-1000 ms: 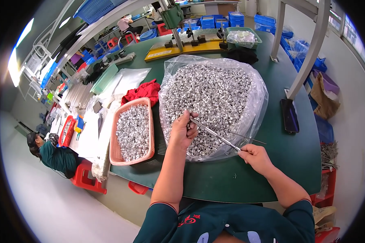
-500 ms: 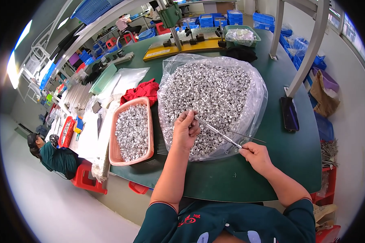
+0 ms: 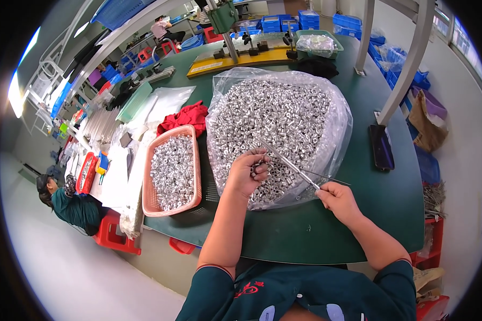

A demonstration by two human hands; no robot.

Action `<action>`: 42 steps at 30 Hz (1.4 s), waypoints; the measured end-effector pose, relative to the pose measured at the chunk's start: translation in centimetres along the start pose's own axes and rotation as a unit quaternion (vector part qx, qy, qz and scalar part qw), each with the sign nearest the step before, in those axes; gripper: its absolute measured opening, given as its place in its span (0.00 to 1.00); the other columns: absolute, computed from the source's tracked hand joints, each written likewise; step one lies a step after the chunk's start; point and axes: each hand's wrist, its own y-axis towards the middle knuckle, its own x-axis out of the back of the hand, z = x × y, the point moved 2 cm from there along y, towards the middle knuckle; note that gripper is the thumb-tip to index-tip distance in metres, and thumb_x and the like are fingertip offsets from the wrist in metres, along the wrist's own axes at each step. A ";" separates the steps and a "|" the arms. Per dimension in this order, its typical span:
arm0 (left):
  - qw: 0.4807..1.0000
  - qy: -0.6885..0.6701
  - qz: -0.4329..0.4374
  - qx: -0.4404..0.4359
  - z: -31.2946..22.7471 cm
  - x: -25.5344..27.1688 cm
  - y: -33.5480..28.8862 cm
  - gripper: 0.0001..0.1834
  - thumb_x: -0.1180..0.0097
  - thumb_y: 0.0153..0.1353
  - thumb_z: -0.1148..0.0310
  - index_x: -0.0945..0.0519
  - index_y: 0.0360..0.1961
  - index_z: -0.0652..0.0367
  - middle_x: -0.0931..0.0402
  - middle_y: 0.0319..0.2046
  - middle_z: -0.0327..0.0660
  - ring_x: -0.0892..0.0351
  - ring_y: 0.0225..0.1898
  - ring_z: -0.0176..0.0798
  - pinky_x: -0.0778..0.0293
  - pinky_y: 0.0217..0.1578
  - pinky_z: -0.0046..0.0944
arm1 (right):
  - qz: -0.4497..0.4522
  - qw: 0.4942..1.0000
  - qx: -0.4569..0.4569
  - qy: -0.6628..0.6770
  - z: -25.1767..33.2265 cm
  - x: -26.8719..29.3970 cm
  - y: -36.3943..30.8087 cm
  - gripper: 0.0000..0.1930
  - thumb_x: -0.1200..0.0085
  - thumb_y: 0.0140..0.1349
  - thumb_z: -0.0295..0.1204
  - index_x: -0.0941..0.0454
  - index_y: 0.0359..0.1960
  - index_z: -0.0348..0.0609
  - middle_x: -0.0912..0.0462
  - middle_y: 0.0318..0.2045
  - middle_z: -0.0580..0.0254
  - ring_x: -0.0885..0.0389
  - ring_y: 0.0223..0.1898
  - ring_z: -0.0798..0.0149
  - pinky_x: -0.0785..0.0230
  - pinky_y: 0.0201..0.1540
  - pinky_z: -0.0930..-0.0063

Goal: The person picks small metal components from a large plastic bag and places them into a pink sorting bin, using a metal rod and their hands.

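Note:
My right hand (image 3: 338, 200) grips the near end of a slim metal rod (image 3: 290, 164), which slants up to the left; its lower part looks thicker and shiny. A thinner rod (image 3: 329, 177) crosses near that hand. My left hand (image 3: 248, 172) is closed with fingers curled, just left of the rod and apart from its tip; what the fingers hold, if anything, is too small to make out. Beneath both hands lies a large clear plastic bag (image 3: 341, 120), spread open and heaped with small silvery metal sleeves (image 3: 278, 109).
A pink plastic basket (image 3: 146, 184) of similar metal pieces stands left of the bag, with a red cloth (image 3: 183, 119) behind it. A yellow-based fixture (image 3: 214, 65) and a green tray (image 3: 334, 48) are at the back. A grey frame post (image 3: 407, 69) rises on the right, beside a dark tray (image 3: 381, 150).
My left hand has come off the rod's far end and turned slightly, its fingers curled. The rod's tip now shows free. My right hand keeps its grip and has barely moved.

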 end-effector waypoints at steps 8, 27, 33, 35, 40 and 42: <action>0.996 -0.027 0.064 -0.055 -1.5 1.0 -0.2 0.14 0.57 0.66 0.60 0.29 0.40 0.62 0.33 0.20 0.35 0.48 0.11 0.25 0.51 0.12 0.24 | 0.024 0.999 -0.029 -0.004 0.4 -0.1 -0.2 0.06 0.49 0.59 0.28 0.26 0.28 0.38 0.32 0.17 0.75 0.37 0.19 0.82 0.45 0.23 0.86; 0.995 -0.010 0.096 0.006 -1.4 0.6 -0.4 0.25 0.64 0.66 0.53 0.26 0.41 0.67 0.39 0.14 0.34 0.50 0.10 0.26 0.53 0.11 0.27 | 0.040 0.999 -0.012 -0.032 0.6 -0.3 -0.5 0.06 0.47 0.58 0.28 0.26 0.29 0.37 0.31 0.18 0.74 0.36 0.21 0.82 0.43 0.25 0.85; 0.995 0.038 0.088 0.021 -1.3 1.6 -0.1 0.24 0.62 0.65 0.55 0.24 0.39 0.68 0.38 0.13 0.34 0.51 0.09 0.26 0.53 0.11 0.27 | 0.020 0.997 0.026 -0.075 0.5 -0.4 -0.6 0.07 0.47 0.57 0.28 0.26 0.29 0.36 0.31 0.18 0.74 0.35 0.21 0.81 0.43 0.24 0.85; 0.994 0.057 0.094 0.028 -1.2 0.9 -0.3 0.24 0.62 0.65 0.54 0.24 0.39 0.67 0.39 0.13 0.34 0.51 0.09 0.26 0.53 0.11 0.27 | -0.007 0.993 0.057 -0.105 0.5 -0.3 -0.6 0.07 0.47 0.57 0.28 0.26 0.29 0.36 0.31 0.18 0.74 0.35 0.21 0.81 0.43 0.25 0.85; 0.989 0.124 0.083 0.007 -1.1 -0.6 -1.0 0.28 0.63 0.65 0.50 0.25 0.40 0.67 0.41 0.12 0.33 0.52 0.09 0.26 0.53 0.11 0.28 | 0.017 1.000 0.000 -0.021 0.5 -0.3 -0.5 0.06 0.48 0.58 0.27 0.26 0.28 0.36 0.32 0.17 0.74 0.36 0.20 0.81 0.44 0.24 0.85; 0.990 0.090 0.109 0.027 -1.2 0.1 -0.7 0.28 0.63 0.65 0.49 0.25 0.42 0.66 0.41 0.12 0.33 0.52 0.09 0.26 0.53 0.12 0.27 | 0.022 1.000 -0.006 -0.016 0.5 -0.4 -0.6 0.06 0.48 0.58 0.27 0.26 0.28 0.36 0.33 0.16 0.74 0.36 0.20 0.81 0.44 0.24 0.85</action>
